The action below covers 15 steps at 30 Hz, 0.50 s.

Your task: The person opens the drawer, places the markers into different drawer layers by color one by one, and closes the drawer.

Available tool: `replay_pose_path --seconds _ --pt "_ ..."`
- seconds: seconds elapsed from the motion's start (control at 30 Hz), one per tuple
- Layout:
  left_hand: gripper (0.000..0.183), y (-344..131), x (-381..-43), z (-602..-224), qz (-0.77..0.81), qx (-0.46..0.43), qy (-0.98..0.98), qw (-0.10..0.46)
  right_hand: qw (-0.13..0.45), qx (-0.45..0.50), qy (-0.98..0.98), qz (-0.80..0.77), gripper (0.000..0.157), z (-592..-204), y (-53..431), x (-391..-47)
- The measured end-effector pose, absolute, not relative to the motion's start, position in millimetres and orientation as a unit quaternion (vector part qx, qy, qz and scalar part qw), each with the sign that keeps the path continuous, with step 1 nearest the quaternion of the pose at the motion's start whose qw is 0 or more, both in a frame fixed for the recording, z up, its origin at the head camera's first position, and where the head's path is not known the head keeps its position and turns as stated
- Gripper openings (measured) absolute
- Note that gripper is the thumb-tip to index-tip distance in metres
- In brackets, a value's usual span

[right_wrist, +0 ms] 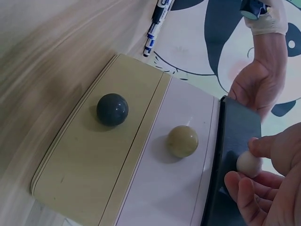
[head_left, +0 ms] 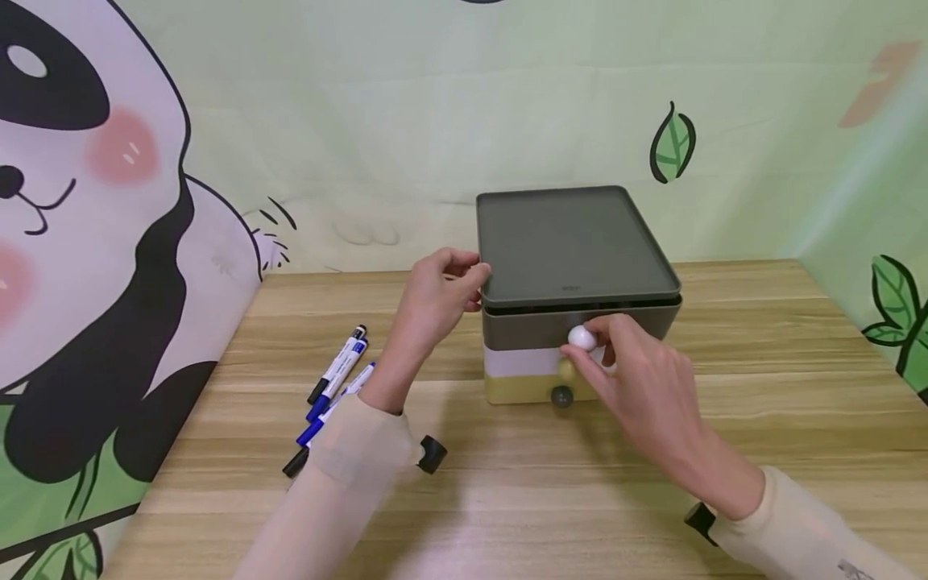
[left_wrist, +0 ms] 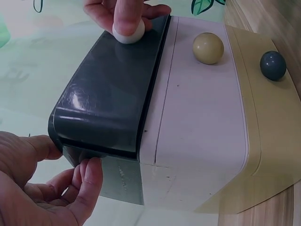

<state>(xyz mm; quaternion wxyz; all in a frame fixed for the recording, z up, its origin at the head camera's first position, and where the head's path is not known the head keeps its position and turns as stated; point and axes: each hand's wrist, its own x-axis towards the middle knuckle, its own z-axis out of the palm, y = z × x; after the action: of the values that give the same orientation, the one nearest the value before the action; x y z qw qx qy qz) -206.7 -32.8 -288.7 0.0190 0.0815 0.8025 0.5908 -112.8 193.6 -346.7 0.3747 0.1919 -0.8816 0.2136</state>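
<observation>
A small desktop drawer unit (head_left: pixel 580 242) with a dark grey tray-like top stands on the table. Its three drawer fronts are dark grey, pale lilac and yellow from top to bottom, each with a ball knob. My right hand (head_left: pixel 648 383) pinches the white knob (head_left: pixel 582 337) of the dark top drawer (left_wrist: pixel 108 94) between thumb and fingers. A thin black gap shows above that drawer's front. At the unit's upper left edge, my left hand (head_left: pixel 438 298) grips the corner with curled fingers and thumb. Below are the beige knob (right_wrist: pixel 182 141) and the dark grey knob (right_wrist: pixel 112 109).
Several whiteboard markers (head_left: pixel 339 374) with black and blue caps lie left of the unit, beside my left forearm. The wooden table (head_left: pixel 761 387) runs back to a pale green backdrop (head_left: pixel 362 161) printed with a panda and leaves.
</observation>
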Motion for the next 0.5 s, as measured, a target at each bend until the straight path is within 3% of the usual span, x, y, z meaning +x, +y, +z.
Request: replay_pose_path --seconds 0.2,0.5 --pt "0.030 -33.2 -207.1 -289.6 0.587 0.082 0.806 0.015 0.371 0.185 -0.884 0.215 0.036 -347.9 192.6 -119.1" --pt "0.028 -33.1 -207.7 -289.2 0.589 0.083 0.804 0.009 0.375 0.191 -0.880 0.220 0.041 -350.1 192.8 -124.5"
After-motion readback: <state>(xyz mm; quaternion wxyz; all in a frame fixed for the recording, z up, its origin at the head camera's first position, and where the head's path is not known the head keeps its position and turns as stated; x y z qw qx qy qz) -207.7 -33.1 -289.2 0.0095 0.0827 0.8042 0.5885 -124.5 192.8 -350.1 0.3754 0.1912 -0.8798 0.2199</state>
